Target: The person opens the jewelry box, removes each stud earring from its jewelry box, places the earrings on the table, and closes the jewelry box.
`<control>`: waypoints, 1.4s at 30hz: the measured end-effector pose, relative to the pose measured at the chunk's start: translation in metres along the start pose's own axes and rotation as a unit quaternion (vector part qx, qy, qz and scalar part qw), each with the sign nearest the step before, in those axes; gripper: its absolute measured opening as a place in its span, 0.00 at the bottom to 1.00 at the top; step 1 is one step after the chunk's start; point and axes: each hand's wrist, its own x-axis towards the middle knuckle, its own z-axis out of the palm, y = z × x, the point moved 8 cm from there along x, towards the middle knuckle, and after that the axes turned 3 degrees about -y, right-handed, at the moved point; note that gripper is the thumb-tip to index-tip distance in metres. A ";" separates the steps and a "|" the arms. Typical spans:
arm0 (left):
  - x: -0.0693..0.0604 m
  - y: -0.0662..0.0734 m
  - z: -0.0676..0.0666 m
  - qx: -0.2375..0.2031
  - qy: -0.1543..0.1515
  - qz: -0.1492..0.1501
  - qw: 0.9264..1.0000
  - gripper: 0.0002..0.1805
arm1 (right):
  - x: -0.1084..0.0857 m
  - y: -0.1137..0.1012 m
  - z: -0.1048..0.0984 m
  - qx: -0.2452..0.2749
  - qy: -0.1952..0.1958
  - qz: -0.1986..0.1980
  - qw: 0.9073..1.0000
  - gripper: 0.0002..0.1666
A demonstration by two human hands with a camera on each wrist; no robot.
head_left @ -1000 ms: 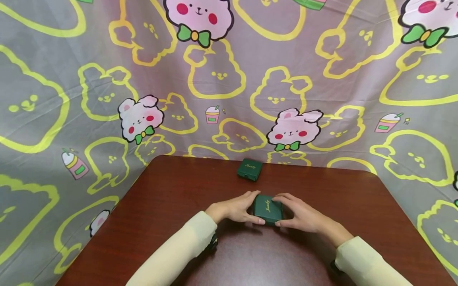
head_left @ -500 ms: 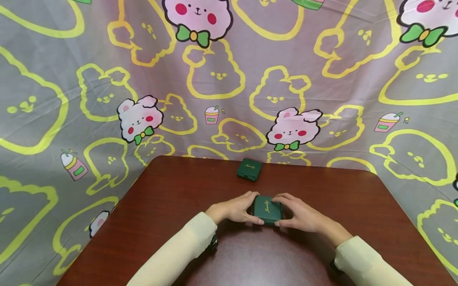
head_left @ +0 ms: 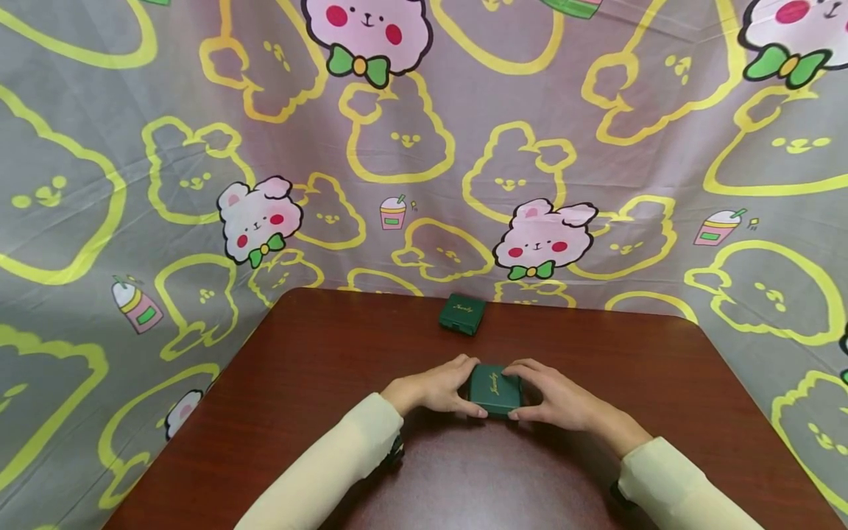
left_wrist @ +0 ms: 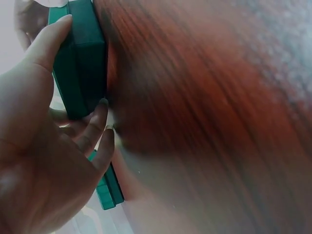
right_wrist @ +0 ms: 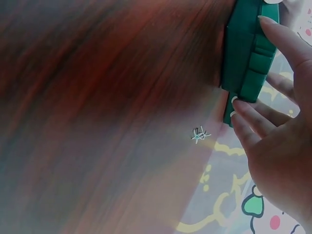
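The left hand (head_left: pixel 440 386) and right hand (head_left: pixel 556 397) both grip one green box (head_left: pixel 497 391), thumbs at its near side, fingers reaching to its far side. It sits between them, at mid-width of the surface (head_left: pixel 351 331); whether it is slightly lifted is hard to tell. Beyond, near the far edge, lies a second green box (head_left: pixel 462 313). Some fingertips are hidden; both wrist views crop the gripped box. A tiny star-like shape (right_wrist: pixel 200 135) is unclear.
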 end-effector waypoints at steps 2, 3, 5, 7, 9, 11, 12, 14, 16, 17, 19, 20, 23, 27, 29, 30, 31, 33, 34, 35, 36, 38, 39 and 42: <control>0.000 0.000 0.001 0.011 -0.001 -0.001 1.000 0.51 | 0.000 -0.001 0.000 -0.001 -0.002 -0.003 1.000 0.39; -0.001 0.001 0.001 0.017 -0.001 -0.002 1.000 0.51 | 0.000 -0.001 0.000 -0.002 -0.002 -0.004 1.000 0.39; -0.001 0.002 0.001 0.030 -0.003 -0.004 1.000 0.52 | 0.000 -0.001 0.001 -0.006 -0.003 -0.008 1.000 0.39; -0.001 0.003 0.001 0.043 -0.005 -0.006 0.999 0.53 | 0.000 -0.001 0.002 -0.007 -0.004 -0.007 1.000 0.40; -0.001 0.004 0.001 0.050 -0.007 -0.008 0.999 0.54 | 0.000 0.000 0.004 -0.009 -0.005 -0.007 1.000 0.40; -0.001 0.005 0.001 0.056 -0.008 -0.009 0.998 0.54 | 0.000 0.001 0.004 -0.009 -0.005 -0.004 1.000 0.40; -0.001 0.006 0.002 0.058 -0.009 -0.010 0.998 0.55 | 0.000 0.002 0.005 -0.007 -0.005 -0.002 1.000 0.40; -0.001 0.006 0.001 0.061 -0.009 -0.011 0.998 0.55 | 0.000 0.002 0.005 -0.005 -0.005 0.001 1.000 0.40; -0.001 0.006 0.001 0.065 -0.009 -0.012 0.998 0.55 | 0.000 0.002 0.005 -0.003 -0.006 0.005 1.000 0.39; -0.001 0.007 0.002 0.067 -0.009 -0.012 0.998 0.55 | -0.001 0.002 0.005 -0.004 -0.005 0.004 1.000 0.39; -0.001 0.007 0.002 0.069 -0.009 -0.013 0.997 0.55 | -0.001 0.002 0.006 -0.003 -0.005 0.004 1.000 0.39; -0.001 0.007 0.002 0.071 -0.010 -0.013 0.997 0.55 | -0.001 0.001 0.006 -0.003 -0.005 0.003 1.000 0.39; 0.000 0.007 0.003 0.075 -0.007 -0.014 0.997 0.54 | -0.002 0.000 0.005 -0.005 -0.001 -0.002 1.000 0.39; 0.001 0.006 0.005 0.080 -0.006 -0.013 0.997 0.54 | -0.002 -0.001 0.007 -0.005 -0.002 -0.006 1.000 0.39; 0.001 0.005 0.005 0.079 -0.006 -0.014 0.997 0.54 | -0.001 -0.002 0.007 -0.004 -0.003 -0.007 1.000 0.39; 0.002 0.005 0.005 0.079 -0.006 -0.014 0.997 0.54 | -0.001 -0.002 0.007 -0.003 -0.004 -0.006 1.000 0.39; 0.002 0.005 0.005 0.077 -0.005 -0.014 0.997 0.54 | -0.001 -0.002 0.007 -0.002 -0.004 -0.005 1.000 0.39; 0.003 0.004 0.005 0.075 -0.002 -0.016 0.997 0.54 | 0.000 -0.002 0.006 0.000 -0.003 -0.003 1.000 0.39; 0.003 0.004 0.005 0.075 -0.001 -0.018 0.997 0.54 | 0.000 -0.002 0.006 0.000 -0.002 -0.002 1.000 0.39; 0.004 0.004 0.005 0.077 0.001 -0.018 0.997 0.54 | 0.000 -0.002 0.006 0.001 -0.002 -0.001 1.000 0.39; 0.004 0.004 0.005 0.079 0.003 -0.018 0.997 0.55 | 0.000 -0.002 0.006 0.002 -0.001 0.000 1.000 0.40; 0.004 0.004 0.005 0.086 0.006 -0.018 0.996 0.55 | 0.000 -0.002 0.006 0.000 -0.002 0.001 1.000 0.40; 0.004 0.005 0.005 0.090 0.007 -0.019 0.996 0.55 | 0.000 -0.002 0.006 -0.001 -0.003 0.001 1.000 0.40; 0.005 0.006 0.004 0.100 0.012 -0.019 0.995 0.56 | -0.001 -0.002 0.007 -0.003 -0.001 -0.001 1.000 0.40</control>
